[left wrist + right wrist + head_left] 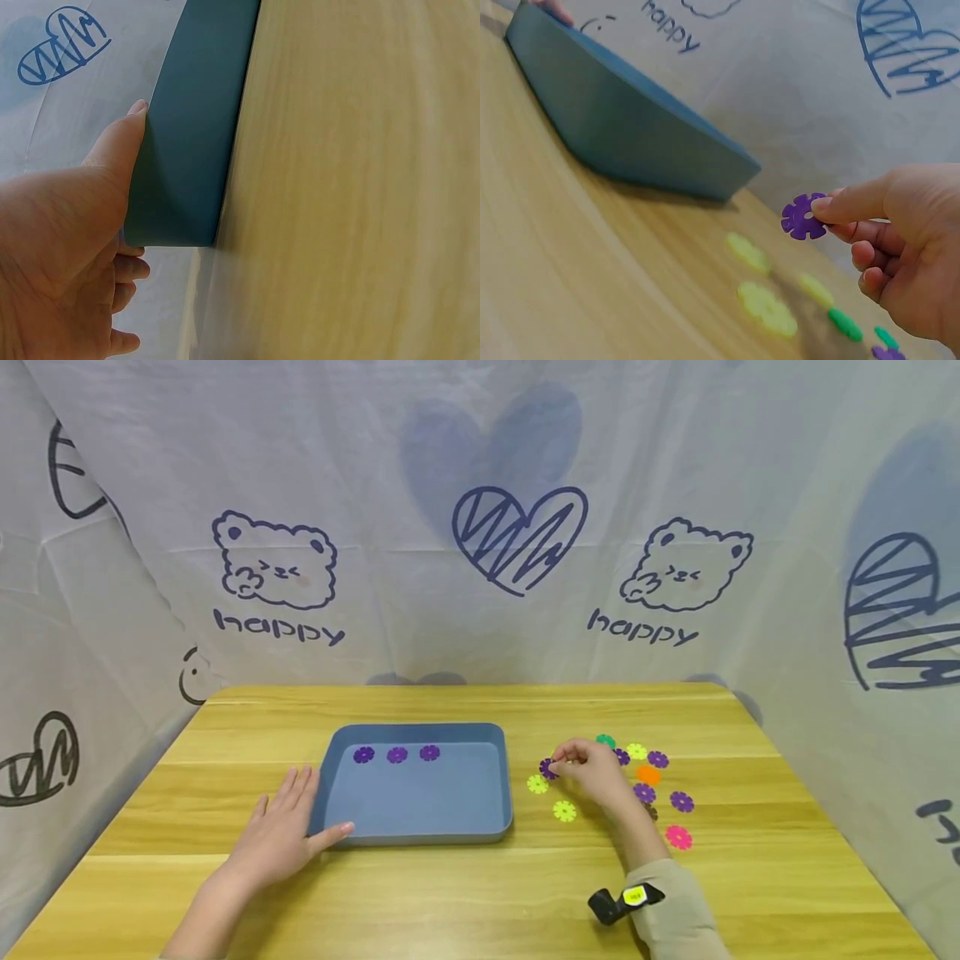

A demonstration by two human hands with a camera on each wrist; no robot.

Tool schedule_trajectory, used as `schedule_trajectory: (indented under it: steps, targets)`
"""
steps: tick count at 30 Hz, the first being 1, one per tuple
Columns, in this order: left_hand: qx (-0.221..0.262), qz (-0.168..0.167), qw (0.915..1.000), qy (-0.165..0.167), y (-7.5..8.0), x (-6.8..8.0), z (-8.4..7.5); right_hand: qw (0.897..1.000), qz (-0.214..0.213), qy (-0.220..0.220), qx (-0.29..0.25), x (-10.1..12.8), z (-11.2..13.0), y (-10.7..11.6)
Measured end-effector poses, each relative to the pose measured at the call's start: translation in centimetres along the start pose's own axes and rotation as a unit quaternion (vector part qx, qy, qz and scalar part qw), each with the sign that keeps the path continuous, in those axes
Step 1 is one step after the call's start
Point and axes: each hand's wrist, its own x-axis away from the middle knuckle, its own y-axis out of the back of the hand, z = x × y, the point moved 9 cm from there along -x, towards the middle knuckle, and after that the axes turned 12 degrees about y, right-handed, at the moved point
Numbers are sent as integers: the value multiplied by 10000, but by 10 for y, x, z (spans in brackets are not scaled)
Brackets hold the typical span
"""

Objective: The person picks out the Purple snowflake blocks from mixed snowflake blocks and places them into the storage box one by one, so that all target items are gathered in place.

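A blue tray (480, 793) sits mid-table with three purple snowflake discs (397, 754) in a row along its far side. My left hand (288, 831) lies flat on the table against the tray's left front corner (180, 195), thumb along the front wall, fingers straight. My right hand (581, 766) pinches a purple disc (802, 217) between thumb and forefinger, lifted just off the table right of the tray. Loose discs lie around that hand: yellow-green (564, 811), orange (648, 773), pink (678, 837), purple (681, 801) and green (605, 741).
The wooden table (465, 893) is enclosed by a printed white cloth backdrop (480, 527) on three sides. More yellow and green discs (769, 307) lie under the right hand. A wrist camera (618, 902) is strapped to the right sleeve.
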Motion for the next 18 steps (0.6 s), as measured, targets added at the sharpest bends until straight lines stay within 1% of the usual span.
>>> schedule_trajectory:
  steps: [4, 7, 10, 12, 18]
  targets:
    - [-1, -16, 10000, -18, 0, 0, 0, 9995, -107, -58, -278, -2, 11, -1]
    - [-24, -45, 10000, -35, 0, -1, 0, 9974, -250, -174, -649, -4, 18, -4]
    - [-42, -53, 10000, -39, 0, -1, 0, 9917, -432, -305, -1176, -8, 26, -11]
    - [-64, -53, 10000, -27, 1, -1, 0, 9878, -531, -365, -1419, -12, 32, -17]
    - [-111, -51, 9999, 10, 1, 0, -1, 9787, -753, -397, -1867, -24, 52, -36]
